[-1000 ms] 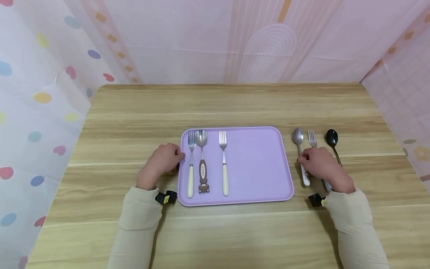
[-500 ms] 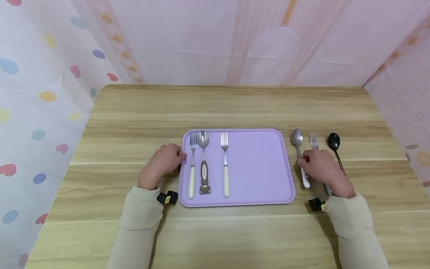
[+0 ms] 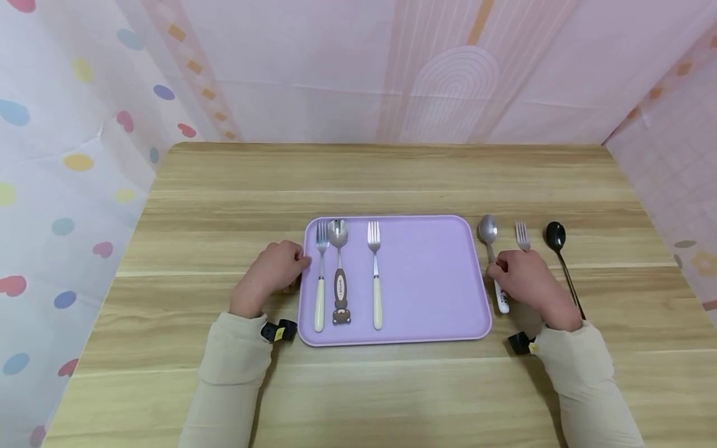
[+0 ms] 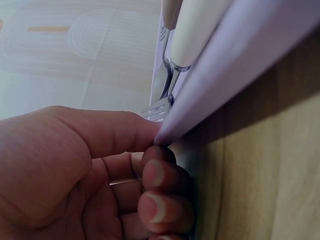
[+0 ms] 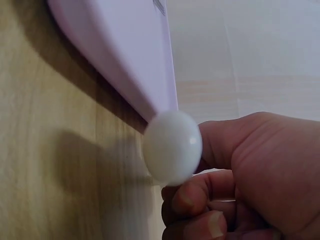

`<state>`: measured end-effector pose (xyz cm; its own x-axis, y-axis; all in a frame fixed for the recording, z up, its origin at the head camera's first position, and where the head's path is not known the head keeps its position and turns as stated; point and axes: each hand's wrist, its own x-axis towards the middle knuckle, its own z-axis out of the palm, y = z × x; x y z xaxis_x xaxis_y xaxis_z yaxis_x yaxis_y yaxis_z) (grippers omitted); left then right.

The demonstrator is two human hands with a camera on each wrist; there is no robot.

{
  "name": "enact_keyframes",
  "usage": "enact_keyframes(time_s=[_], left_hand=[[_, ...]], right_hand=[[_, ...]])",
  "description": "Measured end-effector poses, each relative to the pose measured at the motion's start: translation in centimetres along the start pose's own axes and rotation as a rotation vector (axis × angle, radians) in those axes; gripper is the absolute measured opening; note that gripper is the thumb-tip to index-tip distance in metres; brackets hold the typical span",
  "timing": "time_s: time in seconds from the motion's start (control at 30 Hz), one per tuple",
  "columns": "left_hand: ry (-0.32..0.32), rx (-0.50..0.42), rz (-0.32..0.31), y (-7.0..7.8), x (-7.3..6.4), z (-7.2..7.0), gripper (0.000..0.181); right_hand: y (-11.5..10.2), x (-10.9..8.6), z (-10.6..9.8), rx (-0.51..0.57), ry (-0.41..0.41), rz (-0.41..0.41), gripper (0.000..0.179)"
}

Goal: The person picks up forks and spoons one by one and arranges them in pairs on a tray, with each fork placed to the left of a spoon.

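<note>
My left hand (image 3: 274,267) pinches the left rim of a lilac tray (image 3: 426,280); in the left wrist view its thumb lies on the rim and its fingers curl below. To the tray's right, my right hand (image 3: 529,277) pinches a metal spoon (image 3: 488,229) by its white patterned handle. The handle's rounded end (image 5: 172,147) fills the middle of the right wrist view, raised off the table. On the tray lie a cream-handled fork (image 3: 319,305), a spoon with a brown bear handle (image 3: 340,286) and another cream-handled fork (image 3: 377,305).
Beyond my right hand lie a fork (image 3: 522,233), its handle hidden by the hand, and a black spoon (image 3: 555,236). The wooden table (image 3: 358,180) meets patterned curtains (image 3: 313,74) at the back and both sides.
My right hand has moved slightly left with the white-handled spoon, which is now closer to the tray and away from the fork beside it. My left hand stays on the rim.
</note>
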<state>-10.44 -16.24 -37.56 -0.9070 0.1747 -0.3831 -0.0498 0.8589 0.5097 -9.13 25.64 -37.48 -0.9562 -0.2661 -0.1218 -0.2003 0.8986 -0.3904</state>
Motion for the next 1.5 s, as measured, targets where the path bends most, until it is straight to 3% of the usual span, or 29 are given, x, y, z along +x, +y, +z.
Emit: enact_keyframes(time_s=[0.3,0.5,0.9,1.5], left_hand=[[-0.001,-0.01,-0.002,0.1,-0.1,-0.1,0.027],[0.002,-0.008,0.01,0.0,-0.1,0.0,0.027],[0.003,-0.012,-0.001,0.1,0.0,0.1,0.028],[0.001,-0.008,-0.007,0.1,0.0,0.0,0.027]], right_hand=[[-1.0,-0.4,-0.4,-0.015,0.045,-0.008,0.03],[-2.4,-0.2,-0.3,-0.019,0.109,-0.074,0.031],[-5.6,0.5,0.4,0.021,0.037,-0.054,0.028],[-8.8,1.7,2.2,0.044,0.036,-0.167,0.03]])
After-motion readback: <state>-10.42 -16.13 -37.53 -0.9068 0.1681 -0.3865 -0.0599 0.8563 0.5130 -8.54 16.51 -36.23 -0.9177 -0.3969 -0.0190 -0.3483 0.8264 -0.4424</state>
